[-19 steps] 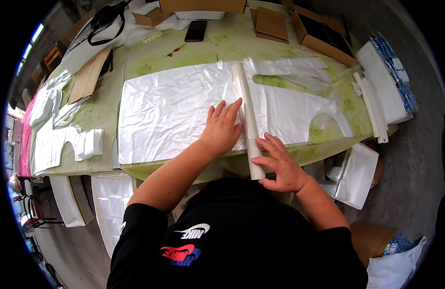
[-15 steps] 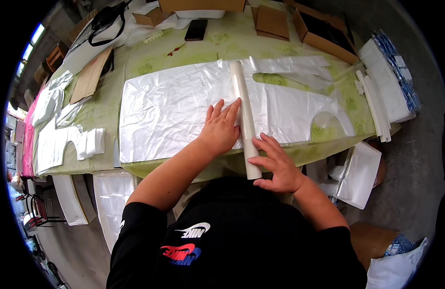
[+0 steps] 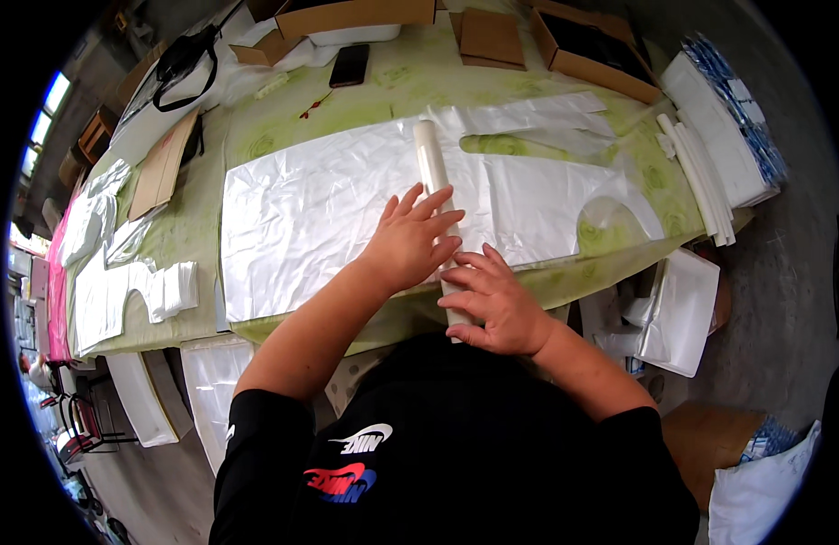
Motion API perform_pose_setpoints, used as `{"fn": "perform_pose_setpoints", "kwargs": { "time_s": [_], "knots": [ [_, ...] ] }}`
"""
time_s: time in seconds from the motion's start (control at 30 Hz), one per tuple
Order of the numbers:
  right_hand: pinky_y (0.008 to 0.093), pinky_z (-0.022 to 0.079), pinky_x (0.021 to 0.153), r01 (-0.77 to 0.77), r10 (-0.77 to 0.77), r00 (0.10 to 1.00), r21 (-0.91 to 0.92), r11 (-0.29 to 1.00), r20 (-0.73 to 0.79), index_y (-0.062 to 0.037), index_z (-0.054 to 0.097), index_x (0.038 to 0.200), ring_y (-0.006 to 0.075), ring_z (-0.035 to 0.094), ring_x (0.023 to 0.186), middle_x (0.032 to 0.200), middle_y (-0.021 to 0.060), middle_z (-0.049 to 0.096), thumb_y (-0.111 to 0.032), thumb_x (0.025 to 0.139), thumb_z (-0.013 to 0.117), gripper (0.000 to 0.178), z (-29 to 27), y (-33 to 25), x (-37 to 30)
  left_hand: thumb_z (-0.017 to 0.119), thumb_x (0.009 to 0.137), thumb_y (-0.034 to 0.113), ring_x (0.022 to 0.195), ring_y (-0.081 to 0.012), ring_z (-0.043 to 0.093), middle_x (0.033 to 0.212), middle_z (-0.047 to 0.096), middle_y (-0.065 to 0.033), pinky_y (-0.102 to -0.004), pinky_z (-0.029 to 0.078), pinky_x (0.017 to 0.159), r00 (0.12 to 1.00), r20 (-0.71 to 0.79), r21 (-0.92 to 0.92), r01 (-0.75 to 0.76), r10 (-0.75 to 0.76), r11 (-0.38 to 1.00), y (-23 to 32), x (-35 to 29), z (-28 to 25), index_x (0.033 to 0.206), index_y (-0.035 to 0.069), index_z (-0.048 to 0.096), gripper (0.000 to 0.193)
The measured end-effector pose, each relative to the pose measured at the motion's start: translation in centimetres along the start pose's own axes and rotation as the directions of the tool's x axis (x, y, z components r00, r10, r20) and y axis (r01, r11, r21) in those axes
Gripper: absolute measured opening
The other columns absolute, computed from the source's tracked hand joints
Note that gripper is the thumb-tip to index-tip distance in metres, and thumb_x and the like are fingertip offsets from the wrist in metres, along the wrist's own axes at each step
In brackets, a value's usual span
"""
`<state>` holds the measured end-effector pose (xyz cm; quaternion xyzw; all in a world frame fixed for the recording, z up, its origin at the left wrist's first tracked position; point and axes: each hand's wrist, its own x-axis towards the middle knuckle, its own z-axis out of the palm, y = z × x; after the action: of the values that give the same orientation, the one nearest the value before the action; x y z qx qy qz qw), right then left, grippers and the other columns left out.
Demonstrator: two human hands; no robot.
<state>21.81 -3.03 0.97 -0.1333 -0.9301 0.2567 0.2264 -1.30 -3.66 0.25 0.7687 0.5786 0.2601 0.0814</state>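
Note:
A long pale tube point(image 3: 426, 150) lies across a thin white plastic sheet point(image 3: 310, 213), pointing away from me. The sheet is spread flat, with strap-like strips and rounded cut-outs at its right end. My left hand point(image 3: 404, 243) rests on the tube's middle, fingers spread over it. Nearer to me, my right hand point(image 3: 499, 304) lies over the tube's near end with its fingers apart and slightly bent. Both hands touch the tube from above without wrapping it. Fingers hide much of its lower half.
Folded white plastic pieces point(image 3: 110, 295) lie at the left on the green-patterned tablecloth point(image 3: 392, 82). A phone point(image 3: 349, 65) and cardboard boxes point(image 3: 587, 50) are at the back. More white tubes point(image 3: 696, 177) lie at the right edge, beside a white stack point(image 3: 719, 132).
The tube has shifted left across the sheet, and both hands have moved left with it. My left hand now reaches over the tube rather than lying beside it. The view has shifted slightly.

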Motion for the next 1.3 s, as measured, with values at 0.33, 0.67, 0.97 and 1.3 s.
{"fn": "perform_pose_setpoints", "kwargs": {
  "time_s": [0.33,0.67,0.97,1.3],
  "knots": [
    [0.0552,0.031,0.119,-0.296,0.170,0.916,-0.324,0.899,-0.364,-0.0183,0.069,0.128,0.0478,0.036,0.143,0.153,0.0209,0.042,-0.022,0.083,0.081,0.047,1.3,5.1,3.1,0.073,0.091,0.038,0.151,-0.0405,0.033,0.151,0.054,-0.0104,-0.0617,0.027,0.120,0.991,-0.086,-0.076,0.098,-0.105,0.992,-2.1,-4.4,-0.7,0.133,0.015,0.065,0.048],
    [0.0651,0.015,0.124,-0.594,0.595,0.785,-0.487,0.641,-0.175,-0.0285,0.061,0.145,0.0474,0.014,0.156,0.170,0.0180,0.019,-0.058,0.093,0.064,0.059,1.9,11.4,16.7,0.068,0.090,0.026,0.151,-0.0397,0.035,0.156,0.049,-0.0122,-0.0504,0.032,0.122,0.981,-0.140,-0.095,0.120,-0.133,0.988,-3.6,-6.4,-1.5,0.133,0.011,0.066,0.046],
    [0.0622,0.029,0.120,-0.979,0.841,-0.101,-0.099,-0.180,-0.532,-0.0308,0.030,0.164,0.0438,0.021,0.154,0.172,0.0143,0.016,-0.064,0.094,0.056,0.081,-15.3,23.8,5.9,0.068,0.088,0.025,0.153,-0.0366,0.033,0.157,0.049,-0.0084,-0.0562,0.028,0.122,0.970,-0.139,-0.148,0.178,-0.199,0.973,-3.2,-6.5,-1.4,0.131,0.014,0.068,0.045],
    [0.0623,0.024,0.121,-0.496,0.327,0.865,-0.542,0.678,-0.381,-0.0227,0.054,0.150,0.0481,0.029,0.148,0.161,0.0265,0.031,-0.049,0.085,0.077,0.074,-4.3,16.5,3.5,0.069,0.087,0.025,0.152,-0.0375,0.035,0.156,0.050,-0.0084,-0.0555,0.029,0.121,0.972,-0.153,-0.135,0.158,-0.178,0.978,-3.1,-6.5,-1.6,0.131,0.014,0.068,0.045]
  ]
}}
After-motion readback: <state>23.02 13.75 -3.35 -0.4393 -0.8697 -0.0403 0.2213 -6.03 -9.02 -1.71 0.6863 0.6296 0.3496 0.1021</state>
